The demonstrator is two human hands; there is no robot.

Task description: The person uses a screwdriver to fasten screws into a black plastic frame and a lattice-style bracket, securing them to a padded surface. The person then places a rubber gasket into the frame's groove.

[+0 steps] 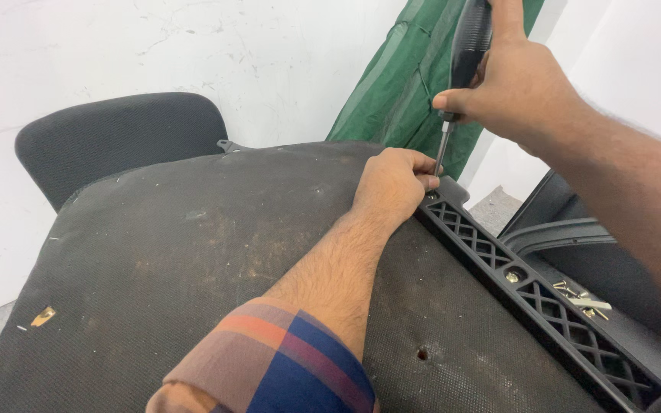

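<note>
Screwdriver (pixel 464 57): black handle, thin metal shaft, nearly upright, upper right of frame, tip down at the far end of the bracket.

Bracket (pixel 529 291): long black plastic bar with lattice cut-outs, lying along the right edge of the seat base, running from centre to lower right; one brass screw seated midway.

Seat base (pixel 193 252): dark, worn fabric underside, stained, filling the lower left and centre.

Soft, even daylight is filling the room where I am working, bouncing off the white plastered wall (pixel 193 53), which is glaring slightly at the top right. Shadows are staying faint under my left hand (pixel 393 183). My striped plaid sleeve (pixel 284 367) is blurring at the bottom edge; wide-angle distortion is bending the corners.
</note>
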